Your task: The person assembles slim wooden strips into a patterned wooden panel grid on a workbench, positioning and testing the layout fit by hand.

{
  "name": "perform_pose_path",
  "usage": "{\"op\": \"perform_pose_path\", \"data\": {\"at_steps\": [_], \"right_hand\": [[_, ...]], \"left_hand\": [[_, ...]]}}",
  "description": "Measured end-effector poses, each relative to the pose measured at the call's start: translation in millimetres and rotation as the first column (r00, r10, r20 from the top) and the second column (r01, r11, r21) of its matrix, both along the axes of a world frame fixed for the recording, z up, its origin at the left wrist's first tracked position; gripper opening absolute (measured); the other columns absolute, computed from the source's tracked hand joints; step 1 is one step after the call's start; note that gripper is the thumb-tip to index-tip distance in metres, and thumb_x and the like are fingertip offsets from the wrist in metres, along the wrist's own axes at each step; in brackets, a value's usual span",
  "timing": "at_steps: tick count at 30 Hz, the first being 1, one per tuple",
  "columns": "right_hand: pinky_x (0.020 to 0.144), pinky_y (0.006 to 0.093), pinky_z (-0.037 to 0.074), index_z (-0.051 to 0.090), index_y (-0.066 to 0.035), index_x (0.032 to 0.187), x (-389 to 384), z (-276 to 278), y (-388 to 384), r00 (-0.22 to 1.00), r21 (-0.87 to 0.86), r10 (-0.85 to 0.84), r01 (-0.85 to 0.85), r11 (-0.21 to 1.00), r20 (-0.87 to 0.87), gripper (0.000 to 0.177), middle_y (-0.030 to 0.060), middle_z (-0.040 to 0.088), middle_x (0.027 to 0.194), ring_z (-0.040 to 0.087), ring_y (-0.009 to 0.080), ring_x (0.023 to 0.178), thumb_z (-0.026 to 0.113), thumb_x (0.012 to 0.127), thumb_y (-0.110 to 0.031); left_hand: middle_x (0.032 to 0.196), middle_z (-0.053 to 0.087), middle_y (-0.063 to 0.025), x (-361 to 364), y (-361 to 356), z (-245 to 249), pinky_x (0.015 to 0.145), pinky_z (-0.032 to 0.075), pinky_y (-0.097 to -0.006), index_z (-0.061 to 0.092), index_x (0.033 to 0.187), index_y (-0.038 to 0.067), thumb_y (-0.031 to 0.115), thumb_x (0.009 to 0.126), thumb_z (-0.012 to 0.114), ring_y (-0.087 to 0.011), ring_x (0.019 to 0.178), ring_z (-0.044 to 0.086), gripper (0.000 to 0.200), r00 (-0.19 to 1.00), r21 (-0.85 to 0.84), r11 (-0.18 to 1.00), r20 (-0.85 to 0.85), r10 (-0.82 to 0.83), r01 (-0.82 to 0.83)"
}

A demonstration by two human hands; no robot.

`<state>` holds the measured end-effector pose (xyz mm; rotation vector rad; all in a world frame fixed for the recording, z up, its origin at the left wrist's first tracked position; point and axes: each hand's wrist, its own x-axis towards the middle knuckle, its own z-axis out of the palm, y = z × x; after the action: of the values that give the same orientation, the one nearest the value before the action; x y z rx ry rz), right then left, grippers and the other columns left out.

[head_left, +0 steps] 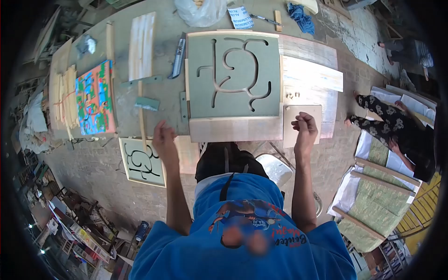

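A grey-green board [200, 93] with curving slots cut through it lies before me, light wooden strips [233, 33] along its edges. My left hand [165, 134] hovers left of the board's near corner, its fingers loosely bent and apart, holding nothing visible. Over a small beige panel [294, 135] at the board's right is my right hand [305, 125], fingers curled in against the thumb. Whether anything small is pinched there is hidden. Several tiny dark pieces [292, 95] lie on a pale sheet just beyond that hand.
On the table are a blue cutter [178, 56], a green block [147, 103], a colourful painted panel [95, 98], a plastic bag [200, 11] and a dark blue cloth [301, 18]. A second slotted board [142, 175] is lower left. Another person [406, 123] sits at the right.
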<state>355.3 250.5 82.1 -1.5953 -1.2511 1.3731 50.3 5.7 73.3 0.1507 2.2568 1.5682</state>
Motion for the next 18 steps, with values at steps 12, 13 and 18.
{"op": "perform_pose_path", "data": {"at_steps": [12,13,18], "right_hand": [[0.068,0.0267,0.049,0.057,0.004,0.114,4,-66,-26,0.964,0.001,0.263,-0.264,0.965,0.034,0.027,0.0081,0.063,0.096,0.063,0.0144,0.080,0.052,0.090,-0.008],[0.068,0.0267,0.049,0.057,0.004,0.114,7,-71,-26,0.960,0.006,0.278,-0.278,0.961,0.024,0.027,0.0081,0.063,0.096,0.063,0.0144,0.080,0.052,0.090,-0.008],[0.070,0.0275,0.050,0.057,0.007,0.116,9,-80,-33,0.941,0.126,0.327,-0.337,0.933,0.092,0.031,0.0094,0.063,0.098,0.061,0.0144,0.081,0.054,0.088,-0.006]], "left_hand": [[0.104,0.067,-0.0142,58,26,-68,0.085,0.051,-0.0301,0.061,0.117,-0.008,-0.008,0.087,0.049,-0.0207,0.091,0.066,0.032,0.965,0.156,0.988,-0.259,0.034,0.007],[0.104,0.067,-0.0142,60,26,-72,0.085,0.051,-0.0301,0.061,0.117,-0.008,-0.008,0.087,0.049,-0.0207,0.091,0.066,0.032,0.962,0.158,0.987,-0.269,0.049,-0.006],[0.107,0.067,-0.0160,64,20,-78,0.087,0.052,-0.0309,0.057,0.123,-0.008,-0.010,0.085,0.050,-0.0212,0.093,0.066,0.039,0.958,0.219,0.975,-0.269,0.094,-0.035]]}}
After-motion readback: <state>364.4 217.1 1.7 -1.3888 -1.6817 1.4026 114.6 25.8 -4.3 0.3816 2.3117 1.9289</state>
